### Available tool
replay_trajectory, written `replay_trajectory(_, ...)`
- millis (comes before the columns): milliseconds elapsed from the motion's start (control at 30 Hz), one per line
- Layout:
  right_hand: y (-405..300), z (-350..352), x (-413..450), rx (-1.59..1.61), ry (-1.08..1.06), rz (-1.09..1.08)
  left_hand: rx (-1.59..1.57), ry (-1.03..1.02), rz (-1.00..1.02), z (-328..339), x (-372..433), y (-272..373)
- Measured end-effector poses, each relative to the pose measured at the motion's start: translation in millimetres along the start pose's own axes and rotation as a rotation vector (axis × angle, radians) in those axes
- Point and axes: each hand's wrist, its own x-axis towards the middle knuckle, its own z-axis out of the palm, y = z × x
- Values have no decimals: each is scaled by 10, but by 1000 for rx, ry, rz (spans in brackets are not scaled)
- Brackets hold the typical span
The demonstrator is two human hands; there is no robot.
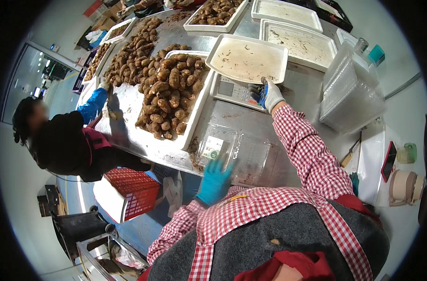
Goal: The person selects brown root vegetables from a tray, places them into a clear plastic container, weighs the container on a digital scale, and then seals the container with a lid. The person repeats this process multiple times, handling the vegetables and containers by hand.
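Observation:
My left hand, in a teal glove and blurred by motion, is just over the near edge of a clear plastic clamshell box that lies unfolded on the metal table. A printed label shows in its left half. My right hand, in a white and blue work glove, grips the near right rim of a shallow white tray with brown crumbs in it. That tray sits on a digital scale. Left of the scale, a white tray is heaped with brown taro corms.
Loose corms cover the table's far left, where a co-worker's blue-sleeved arm reaches in. Two more white trays lie behind the scale. Stacked clear plastic boxes stand at right. A red crate is below the table.

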Motion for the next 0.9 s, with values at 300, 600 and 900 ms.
replay_trajectory(300,-18,-315,-261,-176,120,-22,-214,-139,397,186,467,-392)
replay_trajectory(600,444,-576,-1486,-340,255,-283,-383,-42,485,54,929,-993)
replay_trajectory(900,1242,-450,-2127,-1052,702,-724,-268,-275,775,543,1221,-1007)
